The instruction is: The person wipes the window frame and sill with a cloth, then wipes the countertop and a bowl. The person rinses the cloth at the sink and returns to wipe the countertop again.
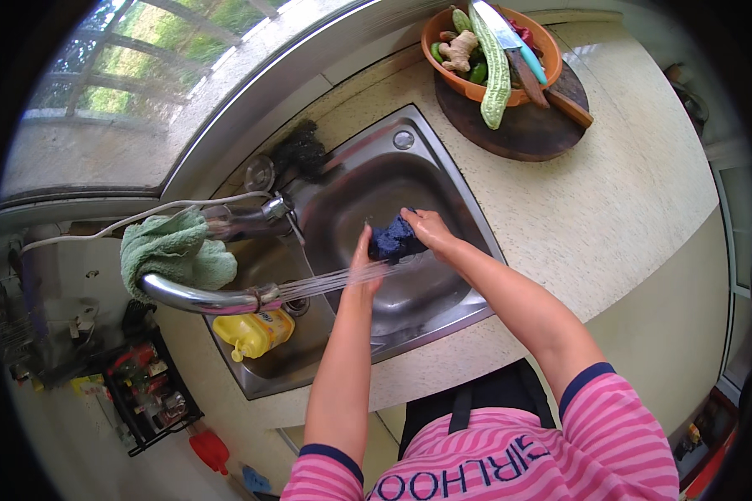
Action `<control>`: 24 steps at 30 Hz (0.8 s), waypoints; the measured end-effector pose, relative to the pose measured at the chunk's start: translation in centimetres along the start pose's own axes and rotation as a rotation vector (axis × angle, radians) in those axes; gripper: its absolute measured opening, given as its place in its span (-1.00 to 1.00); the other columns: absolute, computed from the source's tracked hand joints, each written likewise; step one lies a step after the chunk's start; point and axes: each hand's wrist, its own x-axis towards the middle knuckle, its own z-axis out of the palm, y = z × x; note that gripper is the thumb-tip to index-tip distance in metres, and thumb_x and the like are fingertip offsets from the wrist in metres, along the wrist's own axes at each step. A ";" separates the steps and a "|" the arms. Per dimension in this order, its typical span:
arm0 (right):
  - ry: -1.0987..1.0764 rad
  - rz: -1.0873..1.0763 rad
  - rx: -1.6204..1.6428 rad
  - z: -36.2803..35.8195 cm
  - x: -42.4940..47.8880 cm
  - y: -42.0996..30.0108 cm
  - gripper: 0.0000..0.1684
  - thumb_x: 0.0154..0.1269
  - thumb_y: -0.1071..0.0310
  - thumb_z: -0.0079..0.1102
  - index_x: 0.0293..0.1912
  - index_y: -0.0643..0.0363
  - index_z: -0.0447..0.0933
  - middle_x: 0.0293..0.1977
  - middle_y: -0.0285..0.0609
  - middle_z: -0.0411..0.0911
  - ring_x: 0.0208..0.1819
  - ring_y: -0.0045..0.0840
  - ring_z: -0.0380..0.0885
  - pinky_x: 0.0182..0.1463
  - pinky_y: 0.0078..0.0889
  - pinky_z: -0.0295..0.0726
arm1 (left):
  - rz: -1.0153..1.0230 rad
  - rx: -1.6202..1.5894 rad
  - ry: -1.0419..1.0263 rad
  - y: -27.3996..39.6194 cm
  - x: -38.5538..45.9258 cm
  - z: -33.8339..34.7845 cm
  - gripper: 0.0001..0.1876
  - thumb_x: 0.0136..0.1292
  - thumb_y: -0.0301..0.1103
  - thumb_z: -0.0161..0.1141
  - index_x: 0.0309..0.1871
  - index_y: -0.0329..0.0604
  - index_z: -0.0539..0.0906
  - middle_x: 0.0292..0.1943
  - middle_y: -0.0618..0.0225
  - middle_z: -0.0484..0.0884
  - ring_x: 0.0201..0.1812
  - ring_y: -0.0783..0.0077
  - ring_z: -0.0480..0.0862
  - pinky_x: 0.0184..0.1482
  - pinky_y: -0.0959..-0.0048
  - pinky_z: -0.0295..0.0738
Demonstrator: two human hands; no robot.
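A wet dark blue cloth (393, 240) is stretched between my two hands over the steel sink basin (407, 188). My left hand (365, 257) grips its left end, and my right hand (427, 230) has hold of the right end. From the curved chrome faucet (203, 295), water (332, 282) streams across my left wrist and into the basin. The cloth's lower folds and some of my fingertips are hidden.
A green towel (169, 250) drapes over the faucet. A yellow detergent bottle (255, 332) lies in the smaller sink bowl. On the right counter, an orange bowl (467, 91) of vegetables, topped by a knife (498, 25), rests on a round wooden cutting board (532, 141).
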 end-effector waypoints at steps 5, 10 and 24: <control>-0.081 0.156 0.307 2.1 -0.7 -1.7 -0.59 0.28 0.07 -0.01 -0.16 0.24 0.54 -0.34 -0.26 0.57 -0.35 -0.54 0.54 -0.21 -0.45 0.50 | 0.021 -0.198 0.309 -0.4 -4.8 -3.0 -0.64 0.20 -0.03 0.13 -0.07 -0.06 0.51 -0.13 0.35 0.59 -0.14 0.33 0.60 -0.05 0.27 0.53; -0.375 -0.591 -0.457 6.9 -6.5 -0.8 -0.61 0.01 0.16 0.06 -0.15 0.10 0.56 -0.09 0.00 0.49 -0.05 -0.20 0.48 0.02 -0.26 0.46 | 0.008 -0.163 0.299 -1.0 -4.3 -4.6 -0.61 0.29 -0.03 -0.10 -0.09 -0.13 0.52 -0.12 0.27 0.59 -0.08 0.28 0.59 -0.02 0.30 0.52; -0.135 -0.484 -0.907 9.5 -9.0 -0.8 -0.66 0.01 0.08 -0.05 -0.50 0.08 0.61 -0.47 0.00 0.57 -0.35 -0.12 0.58 -0.23 -0.16 0.55 | -0.133 -0.280 -0.229 -4.6 -3.2 -7.7 -0.74 0.14 -0.16 0.06 -0.21 -0.11 0.55 -0.21 0.28 0.59 -0.14 0.29 0.59 -0.02 0.29 0.49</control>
